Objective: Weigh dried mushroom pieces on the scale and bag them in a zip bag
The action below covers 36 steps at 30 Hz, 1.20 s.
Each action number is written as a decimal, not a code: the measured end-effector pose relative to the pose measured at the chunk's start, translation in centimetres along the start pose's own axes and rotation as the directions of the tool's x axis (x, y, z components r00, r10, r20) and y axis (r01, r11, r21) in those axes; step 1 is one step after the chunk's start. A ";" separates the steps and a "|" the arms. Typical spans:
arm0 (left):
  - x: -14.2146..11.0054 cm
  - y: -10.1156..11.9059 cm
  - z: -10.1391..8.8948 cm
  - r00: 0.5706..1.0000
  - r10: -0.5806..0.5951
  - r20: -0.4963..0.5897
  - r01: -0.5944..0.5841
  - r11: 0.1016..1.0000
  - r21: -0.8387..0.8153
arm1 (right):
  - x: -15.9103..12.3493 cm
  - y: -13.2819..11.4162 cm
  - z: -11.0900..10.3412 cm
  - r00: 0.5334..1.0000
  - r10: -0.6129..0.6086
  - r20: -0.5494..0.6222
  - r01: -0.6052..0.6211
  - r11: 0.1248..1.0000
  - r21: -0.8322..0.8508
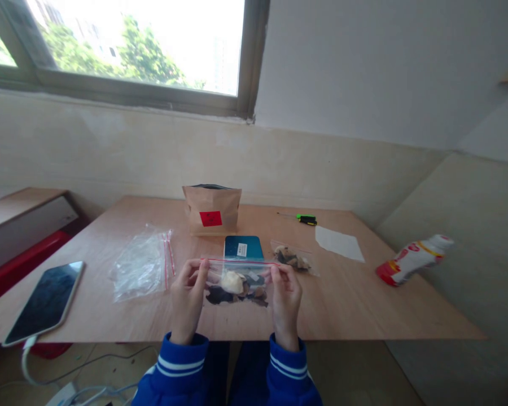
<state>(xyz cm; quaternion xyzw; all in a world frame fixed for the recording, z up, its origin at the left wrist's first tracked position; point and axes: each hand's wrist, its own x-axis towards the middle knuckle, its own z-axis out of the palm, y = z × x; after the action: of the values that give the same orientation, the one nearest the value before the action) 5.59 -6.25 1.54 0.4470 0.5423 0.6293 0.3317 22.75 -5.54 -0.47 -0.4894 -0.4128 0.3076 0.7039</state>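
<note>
Between my two hands hangs a clear zip bag [254,282] with a red seal line along its top. Inside it are dark, dried-looking pieces and one pale cream lump. My left hand [191,293] pinches the bag's upper left corner, and my right hand [285,299] pinches the upper right corner. Just behind the bag lies a flat teal box [242,245] with a white label, partly covered by the bag. A second clear zip bag [294,258] with brownish dried pieces rests on the table to the right of it.
On the table [355,304] stand a kraft paper pouch [214,206] and, at right, a tilted white-and-red bottle [415,259]. Empty plastic bags [141,265] and a cabled phone [46,301] lie left. A screwdriver [302,218] and torn white paper [339,243] lie at back right.
</note>
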 end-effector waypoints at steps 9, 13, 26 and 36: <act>0.0 0.0 0.6 0.998 0.014 -0.060 -0.017 0.999 -0.042 | 0.1 -0.6 -0.6 0.996 0.040 0.075 -0.034 0.996 -0.084; 0.1 -0.5 0.4 1.000 -0.006 -0.031 0.003 0.996 -0.090 | 0.0 -0.7 -0.4 0.996 0.010 0.091 -0.005 0.999 -0.054; 0.2 -0.8 0.3 0.995 -0.028 -0.098 0.026 0.999 -0.024 | -0.6 0.1 0.8 0.996 -0.029 0.081 0.029 1.000 -0.001; 0.2 -1.5 0.1 1.000 0.028 -0.008 -0.028 0.999 -0.020 | 0.0 1.5 0.9 0.983 0.084 0.166 -0.077 0.996 -0.047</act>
<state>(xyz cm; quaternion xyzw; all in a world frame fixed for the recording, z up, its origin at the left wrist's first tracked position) 5.53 -5.76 0.15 0.4486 0.5311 0.6411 0.3252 21.95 -4.65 -1.70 -0.4921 -0.4566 0.3674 0.6437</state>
